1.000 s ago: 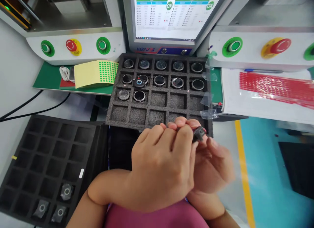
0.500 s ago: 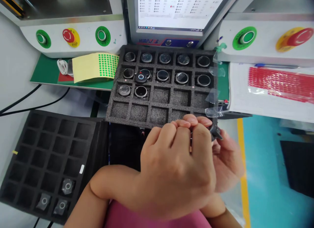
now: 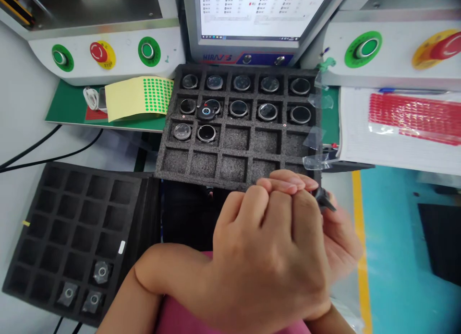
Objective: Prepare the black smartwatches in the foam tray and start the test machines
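Note:
My left hand (image 3: 270, 257) is closed in front of me, back towards the camera, fingers curled and hiding most of what they grip. Behind it, my right hand (image 3: 340, 238), slightly blurred, is closed too. Between the two pokes out the dark edge of what looks like a watch (image 3: 324, 199); the rest is covered by my fingers. Just beyond lies a grey foam tray (image 3: 216, 179) with round watches in its upper rows. One watch (image 3: 206, 112) lies back side up across another in the second row.
At lower left, a black compartment tray (image 3: 86, 219) holds wrapped round-faced pieces (image 3: 102, 271). A sheet of green dot stickers (image 3: 140, 98), a monitor (image 3: 248, 17), a red emergency stop button (image 3: 99, 52), and red sticker strips (image 3: 414, 115) surround the tray. Clear film (image 3: 317, 161) hangs at its right edge.
Both hands have shifted a little to the right with the dark watch between them. The view has also moved slightly. The trays' contents look the same.

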`<state>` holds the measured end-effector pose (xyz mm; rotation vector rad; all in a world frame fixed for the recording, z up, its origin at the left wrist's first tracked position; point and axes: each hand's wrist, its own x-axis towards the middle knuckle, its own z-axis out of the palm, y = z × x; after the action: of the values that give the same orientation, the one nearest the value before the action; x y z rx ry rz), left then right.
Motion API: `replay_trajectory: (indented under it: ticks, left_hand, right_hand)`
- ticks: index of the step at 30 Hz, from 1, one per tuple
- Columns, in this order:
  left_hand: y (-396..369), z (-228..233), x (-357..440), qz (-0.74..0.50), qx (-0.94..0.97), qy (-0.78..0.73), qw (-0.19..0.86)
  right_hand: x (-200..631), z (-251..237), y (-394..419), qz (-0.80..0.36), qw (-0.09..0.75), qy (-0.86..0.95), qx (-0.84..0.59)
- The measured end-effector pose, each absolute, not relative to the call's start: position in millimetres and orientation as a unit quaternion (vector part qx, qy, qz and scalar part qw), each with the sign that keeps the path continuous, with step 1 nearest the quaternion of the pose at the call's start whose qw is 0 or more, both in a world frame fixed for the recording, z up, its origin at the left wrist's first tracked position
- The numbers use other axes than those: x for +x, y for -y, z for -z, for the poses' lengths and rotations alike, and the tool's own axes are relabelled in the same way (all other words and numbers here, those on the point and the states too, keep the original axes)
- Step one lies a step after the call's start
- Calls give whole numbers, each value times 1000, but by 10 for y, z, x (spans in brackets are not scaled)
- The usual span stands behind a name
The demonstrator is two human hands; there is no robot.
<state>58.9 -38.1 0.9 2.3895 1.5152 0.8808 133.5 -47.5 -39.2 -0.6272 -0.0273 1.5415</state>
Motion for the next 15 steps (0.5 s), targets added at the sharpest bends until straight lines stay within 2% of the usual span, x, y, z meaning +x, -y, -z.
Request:
replay_trajectory:
  ticks: [6,12,15]
  left_hand:
    - [347,162,539,-328,819,-471,24]
    - [294,348,401,-436,794,-395,154]
    - [302,380,391,-466,782,-388,146]
  right_hand:
    - [1370,402,456,-652,695,71,-295]
    - [1317,408,397,-582,741,227,-245]
    - [1265,408,374,-582,744,239,-224]
